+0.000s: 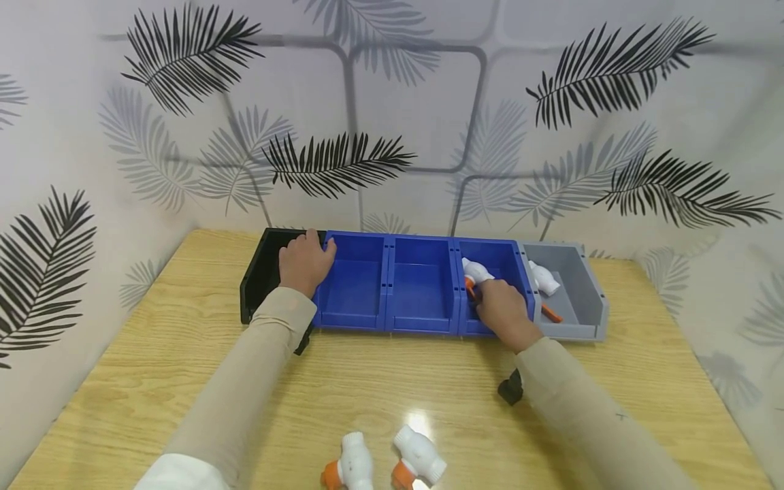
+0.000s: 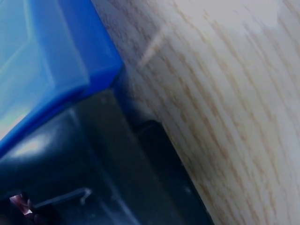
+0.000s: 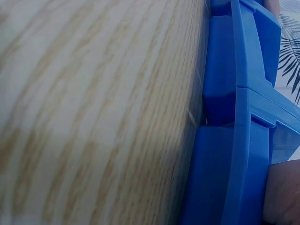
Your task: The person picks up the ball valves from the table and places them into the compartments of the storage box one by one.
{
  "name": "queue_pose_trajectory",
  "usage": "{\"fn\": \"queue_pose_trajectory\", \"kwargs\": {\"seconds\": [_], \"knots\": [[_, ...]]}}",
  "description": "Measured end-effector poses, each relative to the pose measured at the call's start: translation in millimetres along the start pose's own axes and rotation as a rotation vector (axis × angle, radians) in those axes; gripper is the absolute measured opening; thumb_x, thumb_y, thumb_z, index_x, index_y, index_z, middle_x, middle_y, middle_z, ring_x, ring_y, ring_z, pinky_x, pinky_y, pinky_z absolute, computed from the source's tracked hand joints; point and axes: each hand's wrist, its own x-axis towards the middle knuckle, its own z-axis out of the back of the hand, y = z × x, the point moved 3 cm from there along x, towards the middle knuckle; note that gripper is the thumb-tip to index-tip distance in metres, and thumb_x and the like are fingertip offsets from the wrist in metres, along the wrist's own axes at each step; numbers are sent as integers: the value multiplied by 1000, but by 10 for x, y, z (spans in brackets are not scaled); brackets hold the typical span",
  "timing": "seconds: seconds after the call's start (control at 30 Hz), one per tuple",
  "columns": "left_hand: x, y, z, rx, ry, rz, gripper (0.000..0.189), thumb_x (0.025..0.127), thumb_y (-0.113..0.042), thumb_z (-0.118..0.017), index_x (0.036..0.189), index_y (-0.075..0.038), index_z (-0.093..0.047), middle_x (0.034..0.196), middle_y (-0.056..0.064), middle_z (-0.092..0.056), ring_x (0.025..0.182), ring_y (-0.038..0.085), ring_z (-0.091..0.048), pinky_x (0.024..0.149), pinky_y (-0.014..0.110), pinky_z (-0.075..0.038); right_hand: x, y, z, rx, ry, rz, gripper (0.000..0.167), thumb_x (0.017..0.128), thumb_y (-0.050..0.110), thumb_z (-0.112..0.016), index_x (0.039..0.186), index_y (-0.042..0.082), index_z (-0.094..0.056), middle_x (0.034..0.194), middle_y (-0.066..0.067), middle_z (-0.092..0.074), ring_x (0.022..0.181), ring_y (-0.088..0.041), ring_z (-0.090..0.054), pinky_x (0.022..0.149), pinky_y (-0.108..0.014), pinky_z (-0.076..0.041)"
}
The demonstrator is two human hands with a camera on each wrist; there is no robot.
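My left hand [image 1: 306, 261] is over the right side of the black bin [image 1: 260, 272], beside the leftmost blue bin [image 1: 355, 289]; it holds nothing that I can see. My right hand [image 1: 505, 312] reaches into the rightmost blue bin [image 1: 497, 250], where its fingers grip the orange handle of a white plastic ball valve [image 1: 476, 271]. Its fingertips are partly hidden. In the right wrist view, a bit of the right hand [image 3: 283, 192] shows at the lower right by the blue bin's wall [image 3: 253, 168].
A grey bin [image 1: 572, 292] at the right end holds another white valve [image 1: 544, 279] and an orange handle [image 1: 551, 313]. The middle blue bin [image 1: 422, 289] stands in the row. Two orange-handled valves, a left one [image 1: 356, 463] and a right one [image 1: 420, 454], lie on the wooden table [image 1: 392, 381] in front.
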Motion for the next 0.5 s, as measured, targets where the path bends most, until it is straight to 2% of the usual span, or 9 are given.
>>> {"fn": "queue_pose_trajectory", "kwargs": {"seconds": [0.27,0.5], "knots": [[12,8,-10,-1,3,8,53,96,-42,-38,116,5,-52,101,22,-61,89,37,-59,80,52,-43,-3,-12,-13,2,-13,18,17,87,9,-57,70,5,-56,63,-8,-51,53,-22,-49,48,-33,-37],[22,27,-47,3,-12,6,52,96,-42,-38,114,4,-53,99,22,-61,87,37,-59,79,52,-43,-10,-19,-23,48,7,24,10,86,7,-60,77,4,-63,70,-8,-59,57,-22,-52,52,-36,-41]]}}
